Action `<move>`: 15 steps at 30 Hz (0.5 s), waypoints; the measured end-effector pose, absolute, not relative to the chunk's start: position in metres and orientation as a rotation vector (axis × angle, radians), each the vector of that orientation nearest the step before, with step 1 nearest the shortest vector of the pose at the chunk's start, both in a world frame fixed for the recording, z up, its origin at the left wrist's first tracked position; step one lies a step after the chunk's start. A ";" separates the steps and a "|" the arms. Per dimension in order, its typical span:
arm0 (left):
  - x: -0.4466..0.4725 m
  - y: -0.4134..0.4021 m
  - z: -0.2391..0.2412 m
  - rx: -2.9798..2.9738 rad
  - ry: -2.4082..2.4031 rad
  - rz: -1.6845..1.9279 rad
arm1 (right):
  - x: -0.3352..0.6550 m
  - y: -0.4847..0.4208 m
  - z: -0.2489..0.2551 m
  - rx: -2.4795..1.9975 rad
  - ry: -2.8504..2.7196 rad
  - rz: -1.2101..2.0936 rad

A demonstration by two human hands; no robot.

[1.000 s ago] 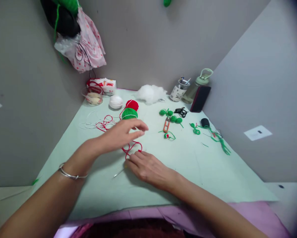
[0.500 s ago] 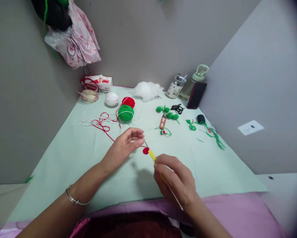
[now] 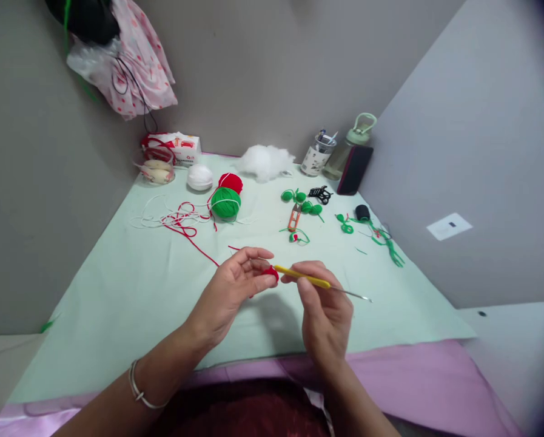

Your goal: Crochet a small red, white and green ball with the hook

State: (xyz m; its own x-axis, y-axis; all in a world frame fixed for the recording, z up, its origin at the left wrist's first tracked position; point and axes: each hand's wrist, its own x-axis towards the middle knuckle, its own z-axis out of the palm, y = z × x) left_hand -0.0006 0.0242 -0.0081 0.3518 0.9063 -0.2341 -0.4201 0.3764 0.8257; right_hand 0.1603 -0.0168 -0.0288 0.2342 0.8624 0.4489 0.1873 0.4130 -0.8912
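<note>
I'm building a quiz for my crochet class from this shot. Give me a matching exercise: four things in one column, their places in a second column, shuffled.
Things:
1. yellow crochet hook
2. small red crochet piece
3. green yarn ball
4. water bottle

Places:
A. pinched in the left hand
B. standing at the back, beside the pen cup
C. held in the right hand
D. beside the red yarn ball

Pairs: 1-C, 2-A, 3-D, 4-B
</note>
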 end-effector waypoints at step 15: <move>0.008 0.013 -0.013 0.817 0.826 0.978 | 0.161 -0.003 -0.035 -0.879 -0.933 1.206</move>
State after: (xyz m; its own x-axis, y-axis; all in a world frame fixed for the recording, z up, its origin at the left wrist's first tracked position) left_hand 0.0083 0.0135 -0.0134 0.3265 0.9205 -0.2147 -0.3659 0.3325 0.8692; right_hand 0.1609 -0.0035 -0.0347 0.1083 0.9876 0.1139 -0.3584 0.1457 -0.9221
